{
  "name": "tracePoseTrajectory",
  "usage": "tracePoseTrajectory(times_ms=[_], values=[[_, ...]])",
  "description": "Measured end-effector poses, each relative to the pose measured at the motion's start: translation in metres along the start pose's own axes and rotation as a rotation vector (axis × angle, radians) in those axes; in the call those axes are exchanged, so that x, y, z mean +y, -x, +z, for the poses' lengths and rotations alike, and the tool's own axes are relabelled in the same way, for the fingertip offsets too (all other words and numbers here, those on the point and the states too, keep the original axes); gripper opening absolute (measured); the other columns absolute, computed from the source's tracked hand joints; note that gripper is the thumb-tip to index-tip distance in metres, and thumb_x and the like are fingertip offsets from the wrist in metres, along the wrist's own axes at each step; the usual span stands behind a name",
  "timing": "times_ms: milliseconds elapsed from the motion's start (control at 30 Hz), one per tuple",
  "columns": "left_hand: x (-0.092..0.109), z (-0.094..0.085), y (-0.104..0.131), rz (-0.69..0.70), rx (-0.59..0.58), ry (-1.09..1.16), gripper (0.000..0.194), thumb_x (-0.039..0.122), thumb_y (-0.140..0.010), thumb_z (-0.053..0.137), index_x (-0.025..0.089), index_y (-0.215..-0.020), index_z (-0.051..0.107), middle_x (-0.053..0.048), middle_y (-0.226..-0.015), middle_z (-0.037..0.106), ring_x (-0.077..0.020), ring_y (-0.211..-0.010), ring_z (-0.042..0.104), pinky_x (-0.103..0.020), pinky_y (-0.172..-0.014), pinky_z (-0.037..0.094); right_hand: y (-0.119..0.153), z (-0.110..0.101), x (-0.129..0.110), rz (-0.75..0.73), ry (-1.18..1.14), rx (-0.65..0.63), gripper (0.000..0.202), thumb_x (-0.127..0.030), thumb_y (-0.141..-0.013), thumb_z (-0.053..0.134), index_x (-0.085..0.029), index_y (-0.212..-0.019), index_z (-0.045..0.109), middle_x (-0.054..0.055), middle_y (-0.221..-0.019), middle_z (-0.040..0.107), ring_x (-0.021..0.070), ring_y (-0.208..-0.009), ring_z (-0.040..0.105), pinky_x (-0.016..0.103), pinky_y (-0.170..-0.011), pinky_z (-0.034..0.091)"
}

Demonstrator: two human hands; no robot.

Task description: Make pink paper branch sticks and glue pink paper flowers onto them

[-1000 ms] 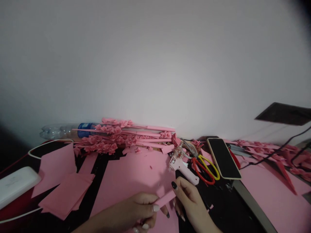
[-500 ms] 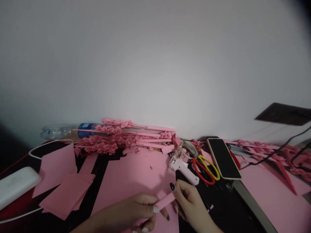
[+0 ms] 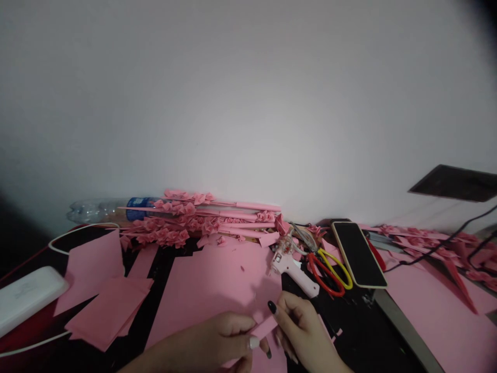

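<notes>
A narrow pink paper strip, folded or rolled, is held between my two hands over the large pink paper sheets. My left hand pinches its lower left end, with the thumb on top. At the upper right end, my right hand grips it between thumb and curled fingers. Just beyond my right hand lies a pale pink glue gun. Scissors with red and yellow handles rest beside it. The underside of the strip is hidden by my fingers.
Pink paper flowers on stems lie along the wall, with a plastic bottle behind them. A phone lies right of the scissors. Cut pink paper pieces and a white device with a cable are at left.
My right hand has shifted slightly left and its thumb has slid down along the strip. My left hand has turned a little, its lower fingers now less visible.
</notes>
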State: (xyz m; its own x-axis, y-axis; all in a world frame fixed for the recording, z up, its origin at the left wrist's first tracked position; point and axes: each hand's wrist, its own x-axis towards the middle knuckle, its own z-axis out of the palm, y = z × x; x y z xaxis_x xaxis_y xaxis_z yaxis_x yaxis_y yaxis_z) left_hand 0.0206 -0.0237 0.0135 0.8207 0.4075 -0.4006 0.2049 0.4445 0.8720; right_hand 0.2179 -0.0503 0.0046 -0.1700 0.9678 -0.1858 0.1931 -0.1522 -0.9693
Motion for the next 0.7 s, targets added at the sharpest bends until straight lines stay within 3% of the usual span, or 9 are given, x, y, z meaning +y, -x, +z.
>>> tracePoseTrajectory(times_ms=[167, 367, 700], values=[[-0.005, -0.004, 0.0, 0.022, -0.036, 0.052, 0.025, 0.042, -0.092, 0.048, 0.017, -0.093, 0.05, 0.006, -0.065, 0.049, -0.0028, -0.04, 0.03, -0.019, -0.039, 0.019, -0.002, 0.0, 0.002, -0.014, -0.114, -0.055, 0.053, -0.069, -0.087, 0.039, -0.02, -0.067, 0.043, -0.009, -0.04, 0.04, 0.0054, -0.03, 0.034, 0.017, -0.031, 0.021], [-0.013, -0.009, -0.003, 0.008, -0.089, 0.137, 0.027, 0.044, -0.091, 0.05, 0.017, -0.094, 0.049, 0.008, -0.062, 0.043, -0.0025, -0.04, 0.026, -0.019, -0.039, 0.014, 0.0, -0.004, 0.002, 0.019, 0.047, -0.097, 0.05, -0.065, -0.088, 0.041, -0.021, -0.064, 0.038, -0.01, -0.045, 0.035, 0.0046, -0.035, 0.026, 0.019, -0.035, 0.017], [-0.004, -0.008, -0.002, -0.045, -0.119, 0.193, 0.034, 0.053, -0.088, 0.053, 0.019, -0.09, 0.047, 0.01, -0.058, 0.032, -0.0037, -0.041, 0.02, -0.022, -0.042, 0.011, 0.001, -0.007, 0.001, -0.099, 0.237, -0.079, 0.048, -0.058, -0.092, 0.037, -0.022, -0.061, 0.037, -0.006, -0.052, 0.038, 0.009, -0.047, 0.032, 0.023, -0.045, 0.025]])
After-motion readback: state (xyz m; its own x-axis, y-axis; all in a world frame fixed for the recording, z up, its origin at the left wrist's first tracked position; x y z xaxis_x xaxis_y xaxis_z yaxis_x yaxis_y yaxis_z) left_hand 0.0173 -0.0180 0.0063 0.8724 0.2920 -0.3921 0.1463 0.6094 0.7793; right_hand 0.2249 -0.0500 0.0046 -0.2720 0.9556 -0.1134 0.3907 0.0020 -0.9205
